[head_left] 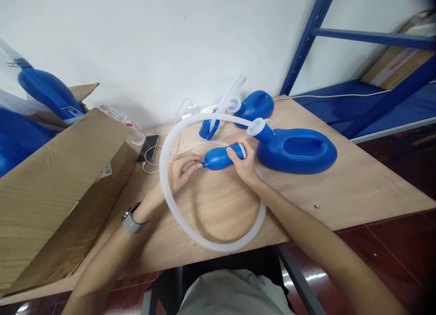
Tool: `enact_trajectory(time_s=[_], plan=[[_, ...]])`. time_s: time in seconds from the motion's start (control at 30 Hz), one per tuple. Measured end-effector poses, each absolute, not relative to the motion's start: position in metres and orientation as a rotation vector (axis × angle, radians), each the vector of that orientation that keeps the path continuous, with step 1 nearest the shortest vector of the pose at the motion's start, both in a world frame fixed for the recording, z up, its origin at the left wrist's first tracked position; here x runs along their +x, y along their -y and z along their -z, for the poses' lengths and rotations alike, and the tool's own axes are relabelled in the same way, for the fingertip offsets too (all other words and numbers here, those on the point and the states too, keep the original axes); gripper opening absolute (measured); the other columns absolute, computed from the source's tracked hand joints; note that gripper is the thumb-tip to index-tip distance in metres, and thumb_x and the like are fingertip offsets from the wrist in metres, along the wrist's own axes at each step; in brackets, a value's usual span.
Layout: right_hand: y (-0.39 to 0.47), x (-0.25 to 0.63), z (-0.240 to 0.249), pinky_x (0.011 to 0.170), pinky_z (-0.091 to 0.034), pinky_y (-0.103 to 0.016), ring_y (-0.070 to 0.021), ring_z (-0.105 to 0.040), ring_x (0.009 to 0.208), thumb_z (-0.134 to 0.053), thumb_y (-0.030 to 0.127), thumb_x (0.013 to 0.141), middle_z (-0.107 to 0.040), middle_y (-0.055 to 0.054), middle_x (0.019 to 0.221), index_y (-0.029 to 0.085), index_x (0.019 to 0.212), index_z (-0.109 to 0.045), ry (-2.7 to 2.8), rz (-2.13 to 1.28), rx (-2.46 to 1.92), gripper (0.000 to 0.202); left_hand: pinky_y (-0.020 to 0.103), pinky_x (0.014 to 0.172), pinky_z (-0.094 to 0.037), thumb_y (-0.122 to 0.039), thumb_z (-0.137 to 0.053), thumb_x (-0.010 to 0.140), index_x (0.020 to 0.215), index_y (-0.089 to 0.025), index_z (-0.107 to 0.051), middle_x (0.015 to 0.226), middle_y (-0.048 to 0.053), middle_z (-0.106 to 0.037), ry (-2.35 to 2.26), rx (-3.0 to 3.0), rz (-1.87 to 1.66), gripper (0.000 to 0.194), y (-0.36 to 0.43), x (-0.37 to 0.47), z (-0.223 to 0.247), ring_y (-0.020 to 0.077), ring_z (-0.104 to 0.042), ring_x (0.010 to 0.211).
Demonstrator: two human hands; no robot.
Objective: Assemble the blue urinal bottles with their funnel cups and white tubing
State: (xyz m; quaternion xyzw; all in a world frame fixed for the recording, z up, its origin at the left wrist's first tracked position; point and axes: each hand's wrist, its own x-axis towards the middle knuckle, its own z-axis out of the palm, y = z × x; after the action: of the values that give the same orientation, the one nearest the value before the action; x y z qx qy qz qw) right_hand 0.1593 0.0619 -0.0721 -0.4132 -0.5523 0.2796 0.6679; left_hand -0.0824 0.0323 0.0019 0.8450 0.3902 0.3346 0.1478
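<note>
My right hand [244, 163] is wrapped around the white-rimmed end of a blue bulb-shaped urinal head [218, 159]. At its narrow tip, the fingers of my left hand [184, 169] pinch together; what lies between them is partly hidden. A long translucent hose [164, 169] loops around both hands and over the tabletop. One end of the hose joins the white cap [258, 127] of a blue urinal bottle [306, 163], which lies on its side to the right of my hands.
Behind stand a second blue urinal bottle [260, 105], another blue urinal head [206, 130] and a power strip [200, 112]. Leftward are a phone [148, 148] with a white cable, a clear plastic bottle [134, 134] and an open cardboard box [64, 188] holding blue bottles. Blue shelving [308, 38] rises at right.
</note>
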Motion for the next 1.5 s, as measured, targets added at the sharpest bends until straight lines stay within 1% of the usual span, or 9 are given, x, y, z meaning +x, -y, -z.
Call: enact_trajectory(time_s=[0.17, 0.43, 0.57, 0.7, 0.9, 1.1, 1.3, 1.37, 1.5], plan=[[-0.059, 0.159, 0.072, 0.082, -0.055, -0.035, -0.0215, -0.067, 0.085, -0.073, 0.044, 0.089, -0.070, 0.000, 0.088, 0.025, 0.093, -0.064, 1.278, -0.648, -0.929, 0.021, 0.035, 0.084, -0.063, -0.037, -0.068, 0.103, 0.094, -0.022, -0.080, 0.097, 0.007, -0.082, -1.102, 2.438, -0.972, 0.022, -0.032, -0.080, -0.007, 0.0235, -0.077, 0.091], [-0.059, 0.156, 0.069, 0.080, -0.054, -0.033, -0.0206, -0.064, 0.084, -0.072, 0.043, 0.090, -0.067, 0.001, 0.086, 0.025, 0.091, -0.064, 1.217, -0.694, -0.950, 0.020, 0.035, 0.083, -0.061, -0.032, -0.075, 0.097, 0.087, -0.022, -0.080, 0.092, 0.005, -0.082, -1.274, 2.217, -1.226, 0.015, -0.023, -0.067, 0.008, 0.0222, -0.077, 0.086], [-0.059, 0.155, 0.068, 0.078, -0.053, -0.033, -0.0203, -0.063, 0.083, -0.073, 0.045, 0.089, -0.067, 0.001, 0.084, 0.025, 0.089, -0.064, 1.178, -0.728, -0.972, 0.022, 0.033, 0.078, -0.061, -0.034, -0.073, 0.099, 0.091, -0.023, -0.080, 0.096, 0.006, -0.082, -1.348, 2.072, -1.334, 0.016, -0.020, -0.062, 0.022, 0.0228, -0.076, 0.093], [-0.060, 0.155, 0.068, 0.077, -0.052, -0.033, -0.0203, -0.063, 0.081, -0.073, 0.046, 0.087, -0.067, 0.001, 0.083, 0.024, 0.087, -0.064, 1.164, -0.740, -0.998, 0.023, 0.035, 0.086, -0.061, -0.037, -0.075, 0.097, 0.093, -0.024, -0.081, 0.100, 0.006, -0.082, -1.374, 2.003, -1.335, 0.015, -0.020, -0.062, 0.027, 0.0235, -0.076, 0.099], [-0.062, 0.156, 0.067, 0.076, -0.051, -0.033, -0.0200, -0.062, 0.079, -0.074, 0.046, 0.085, -0.065, 0.001, 0.081, 0.024, 0.085, -0.064, 1.163, -0.758, -1.003, 0.024, 0.036, 0.083, -0.065, -0.044, -0.079, 0.092, 0.092, -0.023, -0.082, 0.098, 0.008, -0.083, -1.279, 1.980, -1.192, 0.021, -0.030, -0.072, 0.022, 0.0247, -0.079, 0.092], [-0.061, 0.154, 0.067, 0.075, -0.051, -0.033, -0.0200, -0.061, 0.079, -0.074, 0.048, 0.084, -0.065, 0.001, 0.081, 0.025, 0.085, -0.064, 1.159, -0.800, -1.008, 0.025, 0.034, 0.078, -0.063, -0.042, -0.077, 0.094, 0.093, -0.024, -0.082, 0.099, 0.008, -0.083, -1.322, 1.958, -1.253, 0.018, -0.024, -0.070, 0.020, 0.0240, -0.077, 0.094], [-0.060, 0.154, 0.066, 0.076, -0.051, -0.032, -0.0199, -0.062, 0.081, -0.074, 0.048, 0.085, -0.065, 0.001, 0.082, 0.024, 0.085, -0.065, 1.148, -0.790, -1.008, 0.025, 0.043, 0.105, -0.059, -0.043, -0.077, 0.093, 0.084, -0.025, -0.081, 0.089, 0.005, -0.082, -1.372, 1.915, -1.377, 0.021, -0.024, -0.064, 0.021, 0.0239, -0.077, 0.096], [-0.061, 0.154, 0.067, 0.076, -0.051, -0.032, -0.0194, -0.061, 0.079, -0.074, 0.047, 0.085, -0.065, 0.001, 0.082, 0.024, 0.086, -0.065, 1.146, -0.789, -1.010, 0.025, 0.042, 0.100, -0.060, -0.044, -0.079, 0.091, 0.084, -0.024, -0.081, 0.090, 0.005, -0.082, -1.403, 1.898, -1.384, 0.021, -0.025, -0.063, 0.022, 0.0241, -0.077, 0.095], [-0.062, 0.155, 0.069, 0.076, -0.051, -0.033, -0.0191, -0.061, 0.078, -0.075, 0.047, 0.086, -0.065, 0.002, 0.082, 0.024, 0.087, -0.065, 1.139, -0.780, -1.013, 0.025, 0.035, 0.075, -0.062, -0.047, -0.080, 0.090, 0.089, -0.024, -0.081, 0.092, 0.007, -0.082, -1.450, 1.872, -1.345, 0.023, -0.025, -0.065, 0.024, 0.0243, -0.076, 0.089]])
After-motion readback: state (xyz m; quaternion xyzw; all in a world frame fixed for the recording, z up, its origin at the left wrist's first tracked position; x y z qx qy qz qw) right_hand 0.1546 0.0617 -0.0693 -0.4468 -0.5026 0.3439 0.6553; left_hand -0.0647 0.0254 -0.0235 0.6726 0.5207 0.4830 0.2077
